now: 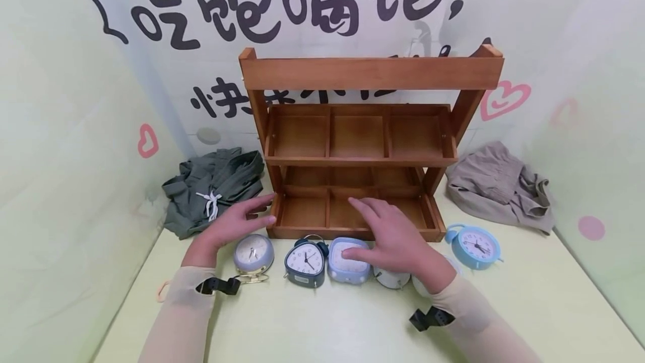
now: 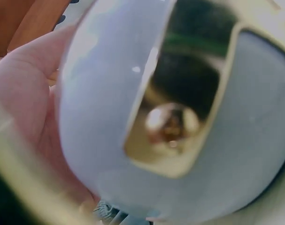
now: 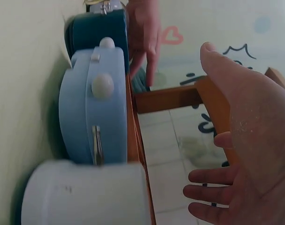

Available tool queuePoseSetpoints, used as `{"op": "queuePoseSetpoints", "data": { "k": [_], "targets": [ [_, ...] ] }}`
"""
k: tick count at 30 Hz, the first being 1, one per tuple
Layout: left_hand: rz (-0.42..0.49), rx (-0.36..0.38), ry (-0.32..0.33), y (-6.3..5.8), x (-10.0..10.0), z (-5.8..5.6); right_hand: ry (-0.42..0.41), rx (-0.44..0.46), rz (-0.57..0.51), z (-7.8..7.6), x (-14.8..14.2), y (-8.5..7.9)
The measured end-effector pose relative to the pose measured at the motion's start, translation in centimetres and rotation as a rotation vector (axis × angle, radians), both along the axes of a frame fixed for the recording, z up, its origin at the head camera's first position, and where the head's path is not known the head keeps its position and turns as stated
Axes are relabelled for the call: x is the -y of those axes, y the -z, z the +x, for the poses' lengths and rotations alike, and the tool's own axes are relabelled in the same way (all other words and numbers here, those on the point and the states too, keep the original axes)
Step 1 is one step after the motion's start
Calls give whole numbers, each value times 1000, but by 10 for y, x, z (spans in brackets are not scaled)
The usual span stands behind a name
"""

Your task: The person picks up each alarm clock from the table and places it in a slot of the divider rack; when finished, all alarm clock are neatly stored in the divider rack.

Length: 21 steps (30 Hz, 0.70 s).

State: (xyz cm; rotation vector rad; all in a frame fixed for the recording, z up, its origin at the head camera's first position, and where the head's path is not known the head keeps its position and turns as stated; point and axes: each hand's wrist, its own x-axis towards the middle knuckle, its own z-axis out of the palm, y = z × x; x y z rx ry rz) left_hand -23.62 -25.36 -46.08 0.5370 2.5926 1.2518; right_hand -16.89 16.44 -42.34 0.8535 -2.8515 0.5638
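My left hand [image 1: 234,226] is beside the lower left corner of a wooden shelf rack [image 1: 302,234], fingers extended and holding nothing. Just below it stands a lavender round alarm clock [image 1: 253,253], whose body and gold part fill the left wrist view. My right hand [image 1: 395,237] hovers before the lower tier, thumb and fingers spread, with nothing in it. Beneath that hand are a light blue squarish alarm clock [image 1: 347,269] and a white clock [image 1: 392,280]. Another pale clock [image 1: 420,287] is mostly hidden by the wrist. Between the hands stands a dark blue triangular alarm clock [image 1: 305,266].
A light blue round alarm clock [image 1: 476,246] lies tilted to the right. Dark green folded cloth [image 1: 211,184] flanks the rack on the left, greyish-brown cloth [image 1: 496,186] on the right. A printed curtain [image 1: 166,77] hangs behind the pale table [image 1: 322,324].
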Motion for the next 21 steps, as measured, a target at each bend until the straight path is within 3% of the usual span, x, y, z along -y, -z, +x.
{"op": "queuePoseSetpoints", "data": {
  "k": [21],
  "targets": [
    [-34, 18, 15, 7, -1, -2, -155, 17, 60, 9, 59, 12]
  ]
}}
